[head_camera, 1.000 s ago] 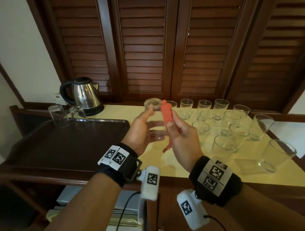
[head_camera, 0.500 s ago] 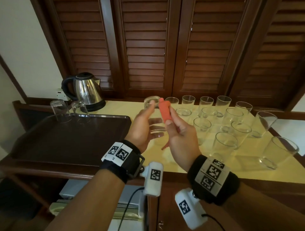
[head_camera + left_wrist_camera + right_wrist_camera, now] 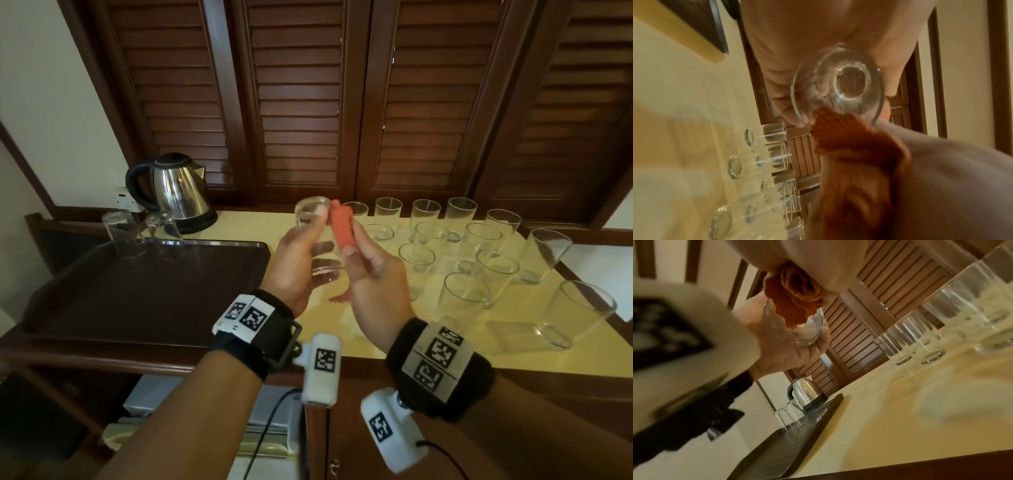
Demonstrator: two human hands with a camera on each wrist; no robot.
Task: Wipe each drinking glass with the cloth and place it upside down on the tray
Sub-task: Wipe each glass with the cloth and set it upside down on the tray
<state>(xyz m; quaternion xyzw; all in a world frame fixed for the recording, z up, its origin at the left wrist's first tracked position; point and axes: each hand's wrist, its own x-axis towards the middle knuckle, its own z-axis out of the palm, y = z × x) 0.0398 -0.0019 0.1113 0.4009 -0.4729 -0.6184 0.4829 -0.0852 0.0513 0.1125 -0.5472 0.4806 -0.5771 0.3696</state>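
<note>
My left hand [image 3: 301, 260] grips a clear drinking glass [image 3: 317, 236] above the counter, base pointing away from me; the left wrist view looks into its mouth [image 3: 838, 84]. My right hand [image 3: 370, 270] pinches an orange cloth [image 3: 342, 228] against the glass's right side, also seen from the right wrist [image 3: 795, 293]. A dark brown tray [image 3: 144, 287] lies on the left, with two glasses [image 3: 120, 228] upside down at its far edge. Several upright glasses [image 3: 462, 298] stand on the yellow counter to the right.
A steel electric kettle [image 3: 174, 192] stands behind the tray near the wall. Louvred wooden doors [image 3: 342, 96] rise behind the counter. The yellow counter [image 3: 359, 335] ends at a wooden front edge close to my wrists.
The left hand keeps its grip on the glass and the right hand its pinch on the cloth beside it; they shifted only slightly. The head view tilted a little.
</note>
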